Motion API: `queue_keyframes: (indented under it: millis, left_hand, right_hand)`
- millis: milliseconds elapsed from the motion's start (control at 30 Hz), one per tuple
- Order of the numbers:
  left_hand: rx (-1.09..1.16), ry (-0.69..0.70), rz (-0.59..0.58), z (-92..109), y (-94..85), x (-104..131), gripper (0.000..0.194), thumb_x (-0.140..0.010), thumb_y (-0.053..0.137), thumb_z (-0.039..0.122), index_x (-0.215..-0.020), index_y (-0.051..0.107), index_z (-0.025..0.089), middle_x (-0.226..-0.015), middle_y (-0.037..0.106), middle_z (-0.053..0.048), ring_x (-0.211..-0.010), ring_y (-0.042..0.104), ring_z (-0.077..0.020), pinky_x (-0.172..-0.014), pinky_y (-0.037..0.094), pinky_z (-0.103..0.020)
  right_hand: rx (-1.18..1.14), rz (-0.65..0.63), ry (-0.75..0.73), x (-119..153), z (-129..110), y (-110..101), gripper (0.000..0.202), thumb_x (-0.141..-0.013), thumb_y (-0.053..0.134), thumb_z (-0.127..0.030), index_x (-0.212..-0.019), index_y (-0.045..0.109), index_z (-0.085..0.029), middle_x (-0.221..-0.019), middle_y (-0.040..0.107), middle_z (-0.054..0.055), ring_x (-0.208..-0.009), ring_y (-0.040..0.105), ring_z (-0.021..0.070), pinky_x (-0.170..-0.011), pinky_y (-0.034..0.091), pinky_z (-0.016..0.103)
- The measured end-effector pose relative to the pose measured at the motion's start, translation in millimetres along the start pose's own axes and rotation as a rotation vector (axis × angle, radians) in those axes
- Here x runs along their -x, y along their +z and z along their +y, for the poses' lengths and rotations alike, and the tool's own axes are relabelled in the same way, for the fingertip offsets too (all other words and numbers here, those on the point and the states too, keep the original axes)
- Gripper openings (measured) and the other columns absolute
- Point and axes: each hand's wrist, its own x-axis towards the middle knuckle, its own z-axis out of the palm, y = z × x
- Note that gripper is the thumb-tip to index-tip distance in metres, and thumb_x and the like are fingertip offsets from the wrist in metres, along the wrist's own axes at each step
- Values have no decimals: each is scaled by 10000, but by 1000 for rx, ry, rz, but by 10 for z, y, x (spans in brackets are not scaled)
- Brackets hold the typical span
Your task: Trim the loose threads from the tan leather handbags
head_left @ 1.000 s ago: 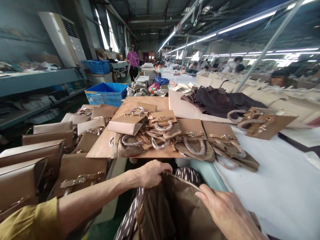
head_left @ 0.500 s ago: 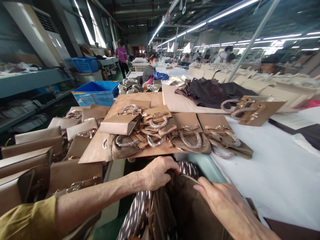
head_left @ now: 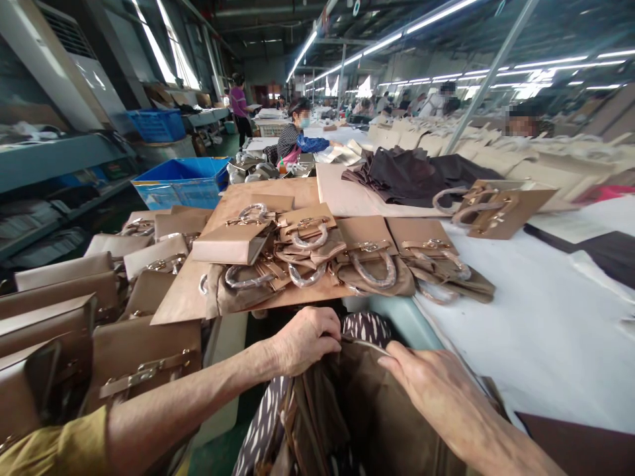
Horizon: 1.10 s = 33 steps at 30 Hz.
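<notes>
My left hand (head_left: 308,340) has its fingers closed on the edge of the brown fabric (head_left: 391,403), over the lap. My right hand (head_left: 429,377) pinches the same edge between thumb and fingers. Both forearms reach inward, the backs of the hands upward.

Matt, creased brown cloth (head_left: 391,396) is gripped by both hands. Smooth tan bags (head_left: 149,344) with a soft sheen are fitted with glossy metal clasps (head_left: 141,375); their handles (head_left: 374,274) are wrapped in shiny, crinkled clear plastic.
</notes>
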Motion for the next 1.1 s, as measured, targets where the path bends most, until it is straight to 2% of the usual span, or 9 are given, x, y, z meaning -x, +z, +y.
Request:
queue_keyframes:
  millis: [100,233,433,733,1100]
  left_hand:
    - [-9,-36,74,-9,55,-7,110,-716,558,105,-626,615,133,-815,600,-9,-738,544,-118,-713,405,-193]
    - [-53,-112,129,-1,123,-40,129,-645,503,71,-573,587,137,-750,604,-8,-695,540,-124,-672,404,-195]
    - [-32,-213,138,-4,178,-92,135,-571,488,60,-531,595,131,-767,636,-18,-686,549,-133,-643,412,-190]
    - [-77,-292,155,51,158,-132,156,-559,471,60,-537,611,125,-675,624,-25,-636,545,-137,-608,402,-208]
    - [-88,-260,124,31,137,-146,95,-569,481,76,-499,510,133,-548,493,23,-552,442,-99,-539,330,-204]
  right_hand:
    - [9,-82,-59,4,8,2,515,-969,151,-421,-637,507,-254,-373,537,-37,-320,533,176,-391,226,327]
    - [23,-121,-47,9,25,21,502,-966,142,-426,-657,501,-258,-395,557,-31,-339,552,191,-413,227,331]
    - [22,-153,-31,0,25,33,495,-969,152,-373,-656,516,-253,-396,558,-23,-345,564,200,-405,224,337]
    - [16,-175,-28,-16,-6,21,395,-932,257,-270,-642,523,-261,-395,559,-25,-340,559,213,-398,232,339]
    - [4,-146,-50,-2,18,12,511,-972,155,-375,-631,516,-255,-393,557,-31,-338,554,188,-408,244,327]
